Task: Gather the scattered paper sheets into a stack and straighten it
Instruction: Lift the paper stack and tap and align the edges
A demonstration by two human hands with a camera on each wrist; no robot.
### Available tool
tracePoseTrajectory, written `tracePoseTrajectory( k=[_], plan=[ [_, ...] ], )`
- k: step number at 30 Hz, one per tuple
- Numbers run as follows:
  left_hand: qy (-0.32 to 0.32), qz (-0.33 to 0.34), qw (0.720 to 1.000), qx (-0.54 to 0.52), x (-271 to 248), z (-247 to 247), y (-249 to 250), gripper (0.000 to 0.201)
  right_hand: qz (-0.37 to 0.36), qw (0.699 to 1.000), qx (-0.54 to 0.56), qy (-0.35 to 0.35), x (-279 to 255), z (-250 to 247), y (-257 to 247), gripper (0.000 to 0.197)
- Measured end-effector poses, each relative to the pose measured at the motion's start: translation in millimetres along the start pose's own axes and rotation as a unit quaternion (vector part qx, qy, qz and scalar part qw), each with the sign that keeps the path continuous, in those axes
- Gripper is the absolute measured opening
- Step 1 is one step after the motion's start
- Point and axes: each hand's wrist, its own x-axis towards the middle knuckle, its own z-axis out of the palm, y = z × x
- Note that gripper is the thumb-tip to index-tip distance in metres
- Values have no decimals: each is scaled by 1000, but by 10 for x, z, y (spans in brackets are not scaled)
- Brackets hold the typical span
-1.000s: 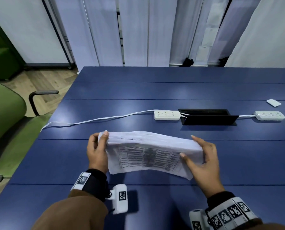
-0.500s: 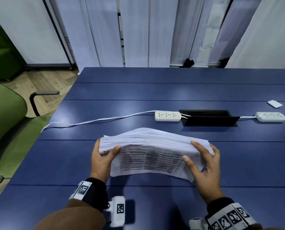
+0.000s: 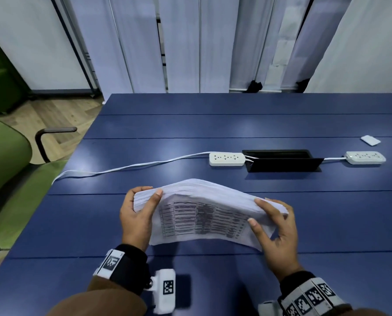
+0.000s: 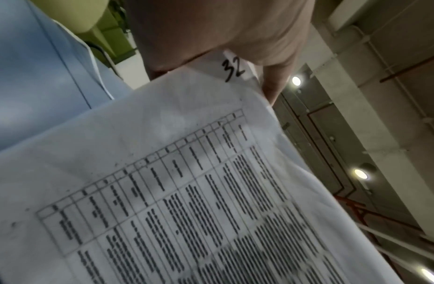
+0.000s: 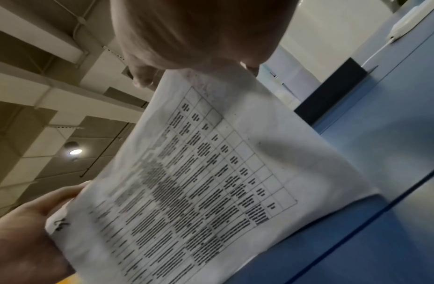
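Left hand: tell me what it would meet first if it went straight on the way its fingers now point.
The left hand grips the paper stack's left end, fingers pointing away across the blue table. Straight on looks free until the white power-strip cable, though depth is unclear.

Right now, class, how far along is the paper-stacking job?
Done: the sheets are gathered into one stack; none lie loose on the table. In hand: left hand and right hand grip its ends, stack bowed, standing on edge. Left: square the fanned edges, lay it flat.
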Motion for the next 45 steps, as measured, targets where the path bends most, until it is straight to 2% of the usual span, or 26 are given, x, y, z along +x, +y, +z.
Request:
tracePoseTrajectory(
  k=[3,6,9,11,13,17,22,25,28,31,33,35,37,41,45],
  plan=[
    [13,14,1000,4,19,-24,-6,21,14,999,11,30,39,-1,3,44],
    [7,18,1000,14,28,-25,10,16,-11,1000,-5,15,23,11,-4,41],
    [36,-10,999,-21,43,-31,6,20,17,1000,-16,18,-3,16,50,45],
    [20,-23,999,-25,28,-32,1,17,20,999,-25,28,0,19,49,48],
    [3,-14,1000,-9,-20,-18,-9,20,-8,999,-38,14,-10,33,7,47],
    [56,-21,998,-23,19,-21,-16,24,-3,998,-47,28,-9,-3,65,55],
    [73,2,997,14,39,78,33,30,-31,997,-65,11,-42,8,45,56],
    [95,-19,995,2,82,22,-27,26,20,998,-37,40,-31,-14,107,68],
    [47,-5,999,2,55,-26,-85,18,11,999,-43,22,-31,-24,115,72],
    [28,7,1000,-3,28,-55,-83,24,4,999,-49,10,-61,-1,118,72],
    [4,13,1000,-26,39,-103,-87,32,75,997,2,28,-55,-20,147,84],
    [-58,18,998,-34,20,-168,-95,48,154,985,76,23,-28,-44,202,103],
    [-101,11,994,-34,-34,-219,-158,67,183,977,111,1,-27,-41,277,111],
    [-109,-30,993,-43,-176,-276,-340,102,231,961,151,-14,-87,51,343,77],
    [-126,-36,990,-47,-151,-355,-372,90,261,950,170,-2,-107,-7,436,55]
  ],
)
